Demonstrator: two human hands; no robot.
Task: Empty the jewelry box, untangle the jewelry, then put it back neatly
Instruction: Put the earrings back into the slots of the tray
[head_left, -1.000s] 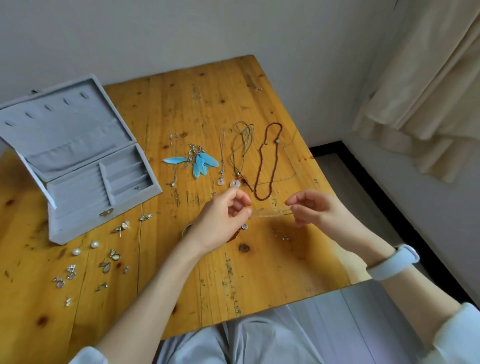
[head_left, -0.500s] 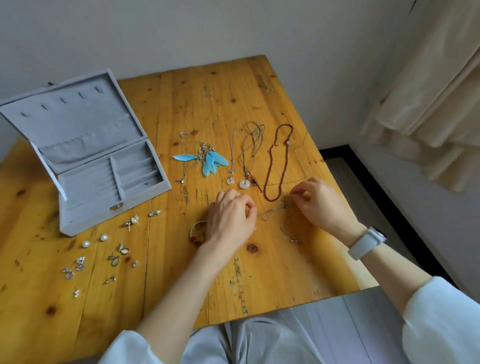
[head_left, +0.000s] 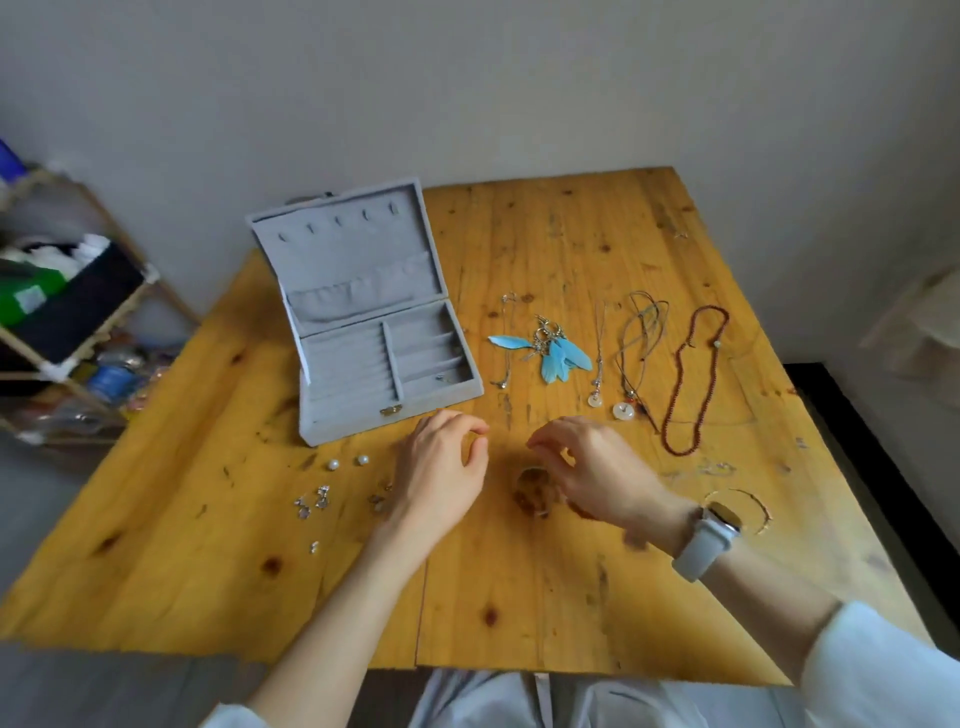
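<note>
Open grey box (head_left: 363, 332) at ten o'clock on table (head_left: 519, 597), necklaces (head_left: 696, 379) at two, left hand (head_left: 441, 467) and right hand (head_left: 597, 467) loosely curled, empty, flanking blurred bracelet (head_left: 532, 491).

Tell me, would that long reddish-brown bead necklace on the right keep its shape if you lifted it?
Probably not. The bead necklace lies in a loose, wavy loop on the table, so it likely hangs limp. Its beads look tiny, so it is probably light and might slide when pushed.
</note>
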